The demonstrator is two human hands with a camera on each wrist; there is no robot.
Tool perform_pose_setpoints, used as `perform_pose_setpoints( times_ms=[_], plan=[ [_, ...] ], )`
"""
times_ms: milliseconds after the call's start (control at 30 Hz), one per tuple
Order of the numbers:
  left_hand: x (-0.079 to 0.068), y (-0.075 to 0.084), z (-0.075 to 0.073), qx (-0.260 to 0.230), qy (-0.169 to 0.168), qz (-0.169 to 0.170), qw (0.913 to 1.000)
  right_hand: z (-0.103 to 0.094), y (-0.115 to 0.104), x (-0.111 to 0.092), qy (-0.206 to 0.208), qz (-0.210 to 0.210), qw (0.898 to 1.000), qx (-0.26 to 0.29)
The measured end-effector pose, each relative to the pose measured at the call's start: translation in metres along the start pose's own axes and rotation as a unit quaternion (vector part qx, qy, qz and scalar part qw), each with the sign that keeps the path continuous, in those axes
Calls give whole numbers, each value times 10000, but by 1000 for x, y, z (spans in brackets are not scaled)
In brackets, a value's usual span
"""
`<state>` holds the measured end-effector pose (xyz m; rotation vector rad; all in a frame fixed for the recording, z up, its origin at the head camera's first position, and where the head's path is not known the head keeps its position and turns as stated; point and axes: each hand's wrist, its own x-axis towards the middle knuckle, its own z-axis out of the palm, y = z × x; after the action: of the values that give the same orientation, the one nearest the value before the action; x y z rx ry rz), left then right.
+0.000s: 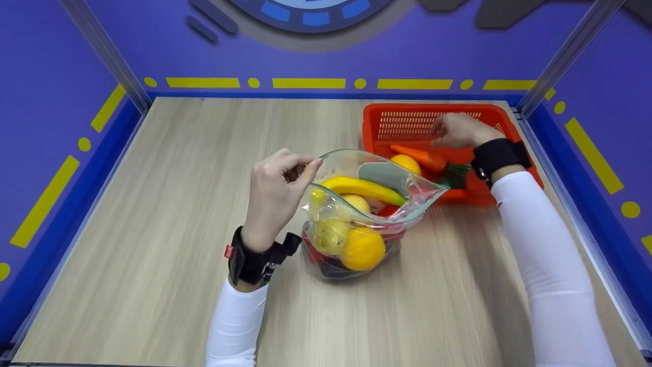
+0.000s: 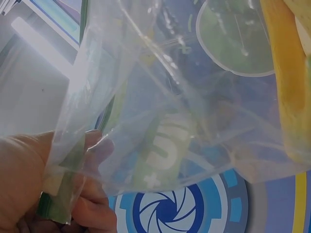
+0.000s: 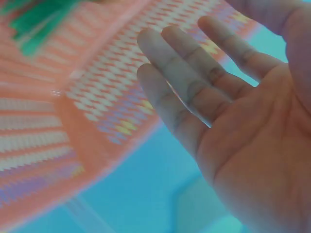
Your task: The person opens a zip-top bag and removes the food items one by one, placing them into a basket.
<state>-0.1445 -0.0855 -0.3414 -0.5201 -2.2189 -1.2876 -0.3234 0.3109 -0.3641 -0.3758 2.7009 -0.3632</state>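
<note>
My left hand (image 1: 280,188) pinches the left corner of a clear zip bag (image 1: 326,214) between thumb and fingers, keeping its mouth spread. Inside the bag lie a banana (image 1: 367,189), an orange (image 1: 362,248), a pale yellow-green fruit (image 1: 331,235) and several other pieces, including something red and something dark. Over the red basket (image 1: 374,145) my right hand (image 1: 458,130) hovers with nothing in it; its fingers appear extended in the right wrist view. Below it in the basket are a carrot (image 1: 423,158), an orange fruit (image 1: 406,164) and a dark green item (image 1: 453,178).
The bag stands on the wooden table (image 1: 178,204), just in front of the basket's left side. Blue-purple panels (image 1: 305,63) enclose the table at the back and both sides. The basket sits at the back right, near the right panel.
</note>
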Motion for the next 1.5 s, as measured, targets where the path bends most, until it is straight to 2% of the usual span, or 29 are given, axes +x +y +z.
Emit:
perform_pose_setpoints(
  times_ms=[100, 200, 300, 400, 467, 600, 733, 800, 900, 1000, 1100, 1200, 1267, 1433, 1500],
  plan=[
    [0, 0, 0, -8, 12, 24, 10000, -14, -20, -16, 507, -397, 9979, 103],
    [0, 0, -1, -21, 21, 19, 10000, -23, -46, -39, 1239, -847, 9883, 271],
    [-1, 0, -2, -11, 26, -7, 10000, -26, -74, -68, 2000, -1397, 9693, 317],
    [-2, 0, -2, 7, 5, -59, 10000, -26, -106, -100, 2548, -2121, 9431, 241],
    [-2, 1, -3, 19, -13, -92, 10000, -24, -128, -121, 2716, -2691, 9239, 165],
    [-1, 1, -3, 28, -37, -142, 9999, -8, -168, -153, 2683, -3736, 8878, -152],
    [-1, 0, -3, 35, -2, -114, 9999, 16, -194, -161, 2590, -4116, 8682, -984],
    [-1, 0, -3, 40, 22, -68, 10000, 28, -202, -156, 2438, -4041, 8702, -1415],
    [-1, 0, -2, 11, 43, -17, 10000, 39, -210, -143, 2083, -3748, 8828, -1917],
    [-1, 1, -1, 9, 33, 2, 10000, 44, -216, -127, 1600, -3435, 9014, -2093],
    [-1, 1, 0, 14, 17, 34, 10000, 47, -222, -113, 1188, -3196, 9153, -2145],
    [-1, 1, 0, 21, 20, 87, 10000, 53, -227, -101, 1004, -3092, 9197, -2199],
    [-1, 1, 1, 17, 36, 108, 9999, 59, -228, -94, 1059, -3134, 9139, -2354],
    [-1, 2, 2, 11, 58, 128, 9999, 76, -227, -83, 1361, -3306, 8796, -3137],
    [-1, 2, 2, 11, 50, 146, 9999, 83, -226, -81, 1378, -3319, 8735, -3283]
  ],
)
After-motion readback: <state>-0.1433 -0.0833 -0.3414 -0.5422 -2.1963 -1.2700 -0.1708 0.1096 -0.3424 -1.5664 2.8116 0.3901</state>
